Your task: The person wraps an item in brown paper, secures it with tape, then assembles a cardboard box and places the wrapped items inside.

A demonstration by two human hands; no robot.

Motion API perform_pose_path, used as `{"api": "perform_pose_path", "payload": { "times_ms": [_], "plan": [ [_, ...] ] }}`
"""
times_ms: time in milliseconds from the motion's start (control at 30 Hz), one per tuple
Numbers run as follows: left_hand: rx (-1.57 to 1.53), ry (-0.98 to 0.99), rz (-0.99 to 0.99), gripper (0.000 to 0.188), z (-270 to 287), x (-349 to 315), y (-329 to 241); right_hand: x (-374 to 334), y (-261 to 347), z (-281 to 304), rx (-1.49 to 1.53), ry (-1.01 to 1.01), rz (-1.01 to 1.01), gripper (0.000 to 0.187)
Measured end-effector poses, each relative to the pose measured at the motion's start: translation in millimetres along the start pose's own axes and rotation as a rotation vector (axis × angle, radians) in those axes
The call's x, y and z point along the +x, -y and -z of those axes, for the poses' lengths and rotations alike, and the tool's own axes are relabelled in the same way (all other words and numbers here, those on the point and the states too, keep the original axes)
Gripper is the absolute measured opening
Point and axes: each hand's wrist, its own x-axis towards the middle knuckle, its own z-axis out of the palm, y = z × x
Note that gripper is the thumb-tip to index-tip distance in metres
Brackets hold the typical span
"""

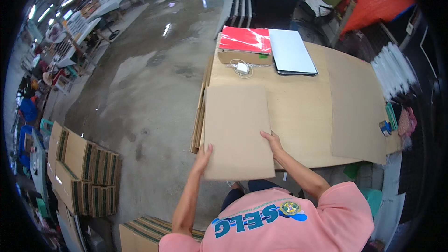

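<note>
A plain brown cardboard sheet [238,130] lies level between my hands, over the near left part of the wooden table [298,126]. At its left edge, near the lower corner, my left hand [202,157] grips it with the fingers partly hidden beneath. My right hand [273,143] is closed on the right edge, its thumb on top. The sheet's near end reaches past the table's front edge toward my body. Beyond its far end are a white charger with a cable [242,68], a red glossy folder [245,40] and a white board [292,51].
A large cardboard piece [357,107] covers the table's right side. More cardboard leans against the table's left side [201,112]. Bundled flattened boxes [86,172] stand on the floor at left, with another stack [149,233] near my left elbow. A blue tape roll [385,128] sits at far right.
</note>
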Motion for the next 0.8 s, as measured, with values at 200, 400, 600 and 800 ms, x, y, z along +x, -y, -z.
{"api": "perform_pose_path", "payload": {
  "times_ms": [200, 400, 600, 800],
  "plan": [
    [-0.350, -0.010, 0.145, 0.078, -48.4, -81.2, 23.4, -69.8, 10.1, 38.0, 0.026, 0.004, -0.205, 0.067],
    [-0.228, -0.062, 0.034, 0.085, -85.7, -102.6, 5.7, -69.0, 26.3, 70.2, -0.104, 0.030, -0.288, 0.071],
    [-0.081, 0.012, -0.048, 0.082, -166.0, -87.3, -5.1, -100.9, 53.2, 154.7, -0.106, -0.100, -0.122, 0.068],
    [0.105, 0.212, -0.170, 0.090, -329.7, -29.8, -13.2, -130.3, 74.8, 327.4, -0.089, -0.438, 0.085, 0.067]
  ]
}}
